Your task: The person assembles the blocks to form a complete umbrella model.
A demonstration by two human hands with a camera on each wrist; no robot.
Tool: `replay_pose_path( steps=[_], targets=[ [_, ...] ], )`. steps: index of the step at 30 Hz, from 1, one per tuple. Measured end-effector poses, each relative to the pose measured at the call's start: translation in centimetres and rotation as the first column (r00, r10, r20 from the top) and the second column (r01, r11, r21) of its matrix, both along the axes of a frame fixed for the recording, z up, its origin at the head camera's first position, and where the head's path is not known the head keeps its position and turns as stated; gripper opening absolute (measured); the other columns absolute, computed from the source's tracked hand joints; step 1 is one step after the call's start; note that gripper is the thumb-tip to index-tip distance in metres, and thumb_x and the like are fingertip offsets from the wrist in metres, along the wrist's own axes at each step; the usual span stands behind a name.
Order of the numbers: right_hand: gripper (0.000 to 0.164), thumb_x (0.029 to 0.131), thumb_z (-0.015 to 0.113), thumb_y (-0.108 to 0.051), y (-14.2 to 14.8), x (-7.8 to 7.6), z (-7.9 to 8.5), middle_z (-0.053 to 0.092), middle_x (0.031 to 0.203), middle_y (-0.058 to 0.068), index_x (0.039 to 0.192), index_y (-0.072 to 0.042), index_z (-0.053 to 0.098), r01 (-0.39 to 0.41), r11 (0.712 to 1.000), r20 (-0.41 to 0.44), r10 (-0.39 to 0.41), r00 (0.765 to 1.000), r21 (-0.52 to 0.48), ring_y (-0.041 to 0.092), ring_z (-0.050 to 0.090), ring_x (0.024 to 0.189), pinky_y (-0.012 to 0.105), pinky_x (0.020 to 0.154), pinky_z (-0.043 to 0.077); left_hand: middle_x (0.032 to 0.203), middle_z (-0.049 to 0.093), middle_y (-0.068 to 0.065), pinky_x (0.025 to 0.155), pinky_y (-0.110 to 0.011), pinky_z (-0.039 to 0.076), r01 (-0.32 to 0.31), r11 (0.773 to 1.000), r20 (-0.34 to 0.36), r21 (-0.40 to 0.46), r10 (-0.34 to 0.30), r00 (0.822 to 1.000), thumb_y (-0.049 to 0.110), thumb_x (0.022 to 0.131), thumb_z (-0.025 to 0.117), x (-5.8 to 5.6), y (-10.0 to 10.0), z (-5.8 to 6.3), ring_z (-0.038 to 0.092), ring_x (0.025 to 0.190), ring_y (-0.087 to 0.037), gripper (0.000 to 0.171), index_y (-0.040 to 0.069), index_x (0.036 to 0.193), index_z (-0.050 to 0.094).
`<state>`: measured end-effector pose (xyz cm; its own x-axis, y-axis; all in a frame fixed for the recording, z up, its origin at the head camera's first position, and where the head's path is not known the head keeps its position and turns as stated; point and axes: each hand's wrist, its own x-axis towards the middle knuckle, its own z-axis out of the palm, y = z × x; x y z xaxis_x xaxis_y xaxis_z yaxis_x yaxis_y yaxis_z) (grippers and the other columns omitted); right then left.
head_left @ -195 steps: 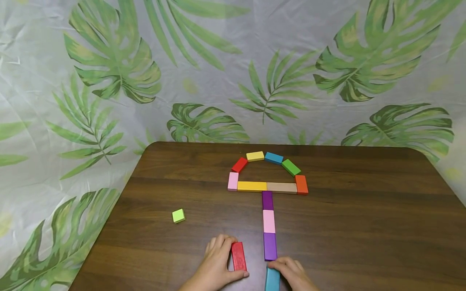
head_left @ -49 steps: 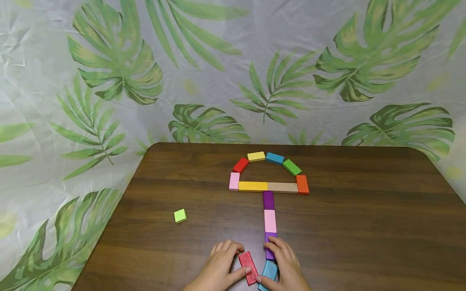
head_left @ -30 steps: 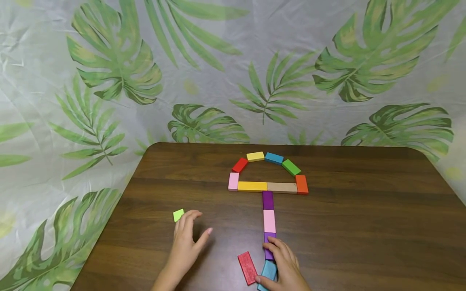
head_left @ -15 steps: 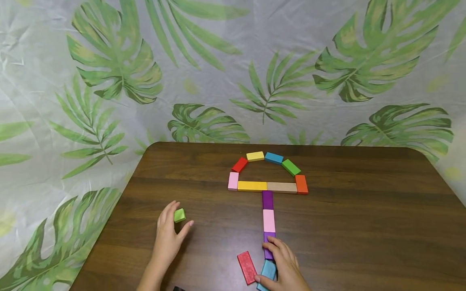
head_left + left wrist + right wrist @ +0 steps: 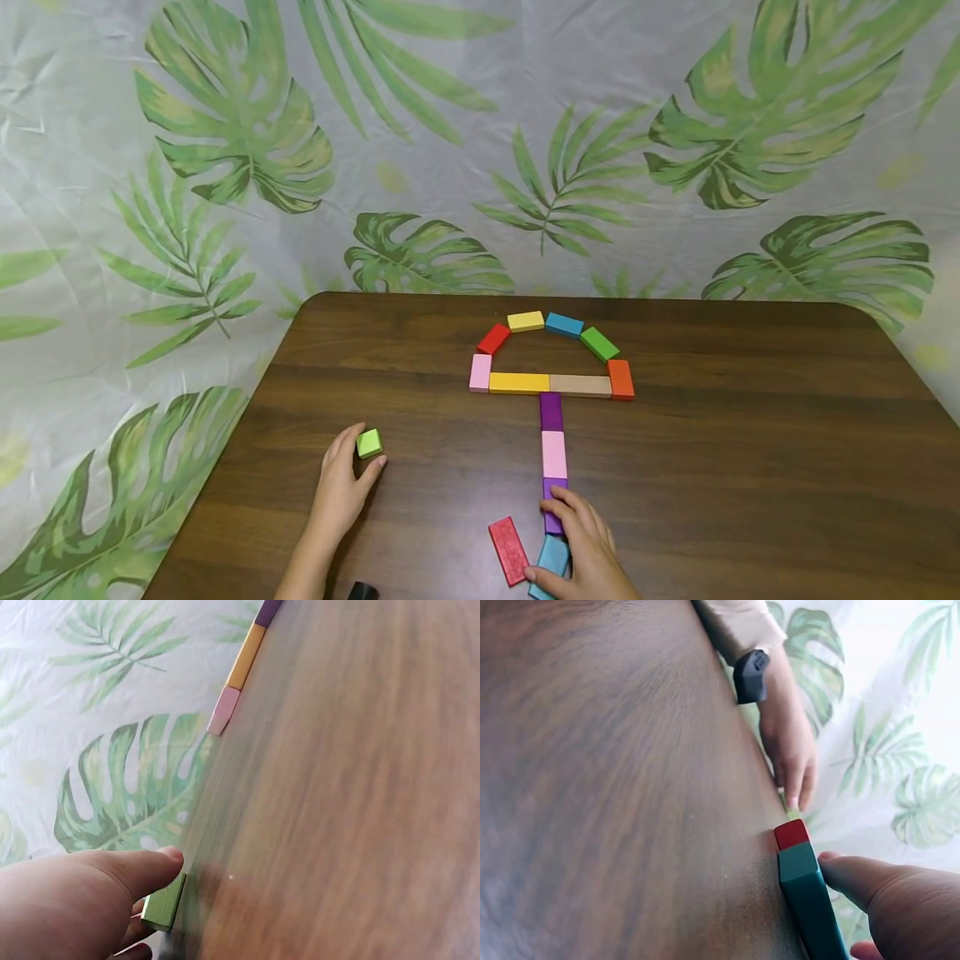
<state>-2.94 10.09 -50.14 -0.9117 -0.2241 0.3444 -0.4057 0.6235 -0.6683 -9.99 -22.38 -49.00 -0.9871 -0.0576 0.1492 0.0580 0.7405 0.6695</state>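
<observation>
My left hand [image 5: 339, 483] is at the small lime-green block [image 5: 369, 444] on the left of the table, its thumb and index finger bent around it at opposite sides. In the left wrist view the thumb partly covers the green block [image 5: 165, 904]. My right hand [image 5: 588, 542] holds the teal block [image 5: 551, 567], with the thumb at its left side. Its fingertips lie over the purple block [image 5: 553, 517], hiding part of it. A red block [image 5: 508, 551] lies slanted, close to the teal block and that thumb.
Above the purple block run a pink block [image 5: 553, 454] and a dark purple block [image 5: 551, 412]. They meet a row of a yellow block [image 5: 519, 383] and a tan block [image 5: 581, 385], topped by an arch of several blocks. A black object [image 5: 363, 592] shows beside the left forearm.
My left hand has left the red block, swung left to the green block, and its thumb and finger have drawn together around it. The right hand has stayed at the tilted teal block.
</observation>
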Motion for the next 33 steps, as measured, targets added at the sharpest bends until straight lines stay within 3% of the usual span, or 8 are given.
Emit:
replay_pose_path(
  steps=[7,12,19,33],
  targets=[
    [0.070,0.056,0.081,-0.038,0.0,0.0,0.2,0.045,0.126,0.012,0.113,-0.007,0.055,0.011,1.000,0.064,-0.012,0.998,0.005,0.031,0.041,0.110,0.051,0.083,0.031,0.125,0.042,-0.020,0.092,-0.053,0.033,-0.031,1.000,0.032,0.002,0.031,0.999,0.009,0.085,0.062,-0.1,0.0,-0.1,0.034,0.117,-0.036,0.045,0.000,0.125,0.045],
    [0.070,0.057,0.081,-0.040,0.0,0.0,0.5,0.044,0.127,0.011,0.114,-0.008,0.054,0.014,1.000,0.122,-0.014,0.992,0.004,0.032,0.040,0.111,0.054,0.084,0.031,0.120,0.045,-0.019,0.091,-0.051,0.034,-0.049,0.999,0.006,0.006,0.049,0.999,0.008,0.084,0.062,-0.1,0.1,0.1,0.037,0.113,-0.034,0.040,0.000,0.121,0.048],
    [0.069,0.058,0.081,-0.040,-0.1,0.0,0.5,0.044,0.127,0.011,0.113,-0.008,0.055,0.010,1.000,0.126,-0.011,0.992,0.007,0.031,0.040,0.111,0.054,0.084,0.031,0.118,0.046,-0.018,0.089,-0.051,0.035,-0.067,0.997,-0.037,0.030,0.068,0.997,0.010,0.084,0.064,0.0,0.3,0.2,0.039,0.111,-0.034,0.040,0.001,0.120,0.049],
    [0.069,0.057,0.081,-0.040,-0.1,0.0,0.3,0.044,0.126,0.012,0.113,-0.007,0.055,0.007,1.000,0.105,-0.007,0.994,-0.001,0.032,0.040,0.111,0.054,0.084,0.031,0.117,0.047,-0.015,0.087,-0.050,0.040,0.008,0.999,-0.125,0.049,-0.002,0.992,0.006,0.081,0.066,0.5,2.3,1.7,0.044,0.109,-0.031,0.042,0.004,0.119,0.051]
  ],
)
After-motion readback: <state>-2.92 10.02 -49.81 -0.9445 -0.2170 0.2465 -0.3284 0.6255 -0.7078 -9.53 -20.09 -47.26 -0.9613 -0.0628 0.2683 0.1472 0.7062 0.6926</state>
